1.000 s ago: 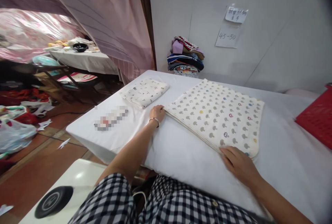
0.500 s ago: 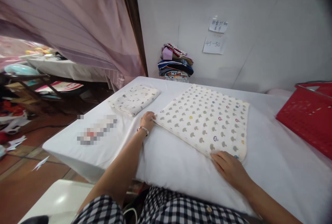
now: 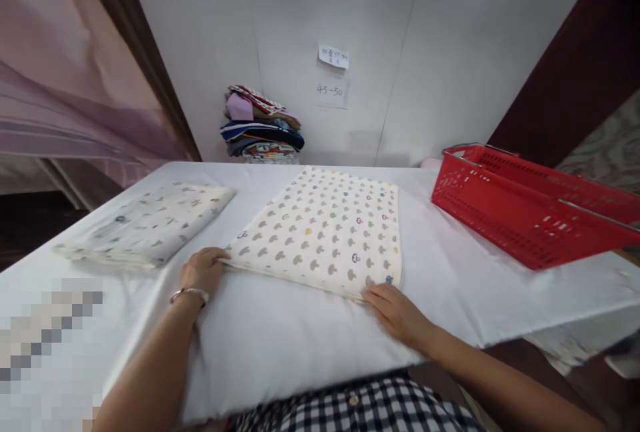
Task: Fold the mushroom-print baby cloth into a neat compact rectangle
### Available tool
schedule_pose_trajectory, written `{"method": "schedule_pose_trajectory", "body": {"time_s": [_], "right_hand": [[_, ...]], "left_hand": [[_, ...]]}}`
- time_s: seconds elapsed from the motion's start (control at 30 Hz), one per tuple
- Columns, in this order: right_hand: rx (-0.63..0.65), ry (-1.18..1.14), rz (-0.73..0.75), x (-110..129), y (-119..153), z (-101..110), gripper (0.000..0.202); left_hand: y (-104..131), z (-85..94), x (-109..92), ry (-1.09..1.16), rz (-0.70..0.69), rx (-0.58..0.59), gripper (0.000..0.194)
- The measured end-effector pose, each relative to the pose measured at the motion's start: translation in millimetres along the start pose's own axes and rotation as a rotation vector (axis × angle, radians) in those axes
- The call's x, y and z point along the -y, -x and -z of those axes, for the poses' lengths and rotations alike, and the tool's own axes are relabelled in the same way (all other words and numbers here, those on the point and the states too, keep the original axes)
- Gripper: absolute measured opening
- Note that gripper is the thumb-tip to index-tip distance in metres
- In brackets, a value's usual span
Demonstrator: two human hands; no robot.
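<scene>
- Head view: the table (image 3: 280,339), under a white cover, carries nearly everything, its near edge running along the person's checked clothing.
- Red basket (image 3: 500,205): toward the table's right end, nearer the far edge, well apart from both hands. Its slotted near wall shows; what it holds, if anything, is hidden.
- Mushroom-print cloth (image 3: 320,232): flat on the table's middle, between the far and near edges. Layers show along its near side, so I judge at least one fold made. Its top looks smooth and its sides fairly straight; shaping seems well along, with only the near side under handling.
- Second printed cloth (image 3: 150,222): near the table's left edge, in a layered bundle; it looks finished and neither hand touches it.
- Stack of folded fabrics (image 3: 263,129): at or just past the far edge, toward the far left corner; I cannot tell what bears it.
- Left hand (image 3: 204,271): its grip appears to pinch the mushroom-print cloth at the near left corner, so that corner is not yet let go.
- Right hand (image 3: 397,315): fingers on the near side by the right corner; whether the grip clasps or merely presses, I cannot tell.
</scene>
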State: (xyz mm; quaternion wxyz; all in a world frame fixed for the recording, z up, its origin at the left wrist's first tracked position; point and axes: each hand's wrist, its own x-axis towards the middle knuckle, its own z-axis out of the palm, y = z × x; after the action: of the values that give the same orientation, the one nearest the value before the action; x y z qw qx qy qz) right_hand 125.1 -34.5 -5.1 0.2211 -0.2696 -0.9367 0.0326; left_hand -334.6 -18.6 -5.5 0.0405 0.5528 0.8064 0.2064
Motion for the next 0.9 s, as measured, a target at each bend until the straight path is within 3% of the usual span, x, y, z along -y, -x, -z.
{"method": "schedule_pose_trajectory", "body": {"time_s": [0.13,0.27,0.53,0.77,0.9], "right_hand": [[0.031,-0.078,-0.029,-1,8,6,0.041],[0.067,0.006,-0.056,-5,10,8,0.044],[0.249,0.029,-0.068,-8,26,13,0.054],[0.163,0.079,-0.009,-6,31,9,0.056],[0.17,0.132,0.04,-10,32,6,0.056]], "left_hand": [[1,3.3,-1,0.019,0.022,0.02,0.028],[2,5.7,0,0.008,0.071,0.044,0.028],[2,5.2,3,0.019,0.132,0.015,0.026],[8,5.7,0,0.092,0.085,-0.043,0.026],[7,14.3,1,0.18,0.163,0.013,0.029]]}}
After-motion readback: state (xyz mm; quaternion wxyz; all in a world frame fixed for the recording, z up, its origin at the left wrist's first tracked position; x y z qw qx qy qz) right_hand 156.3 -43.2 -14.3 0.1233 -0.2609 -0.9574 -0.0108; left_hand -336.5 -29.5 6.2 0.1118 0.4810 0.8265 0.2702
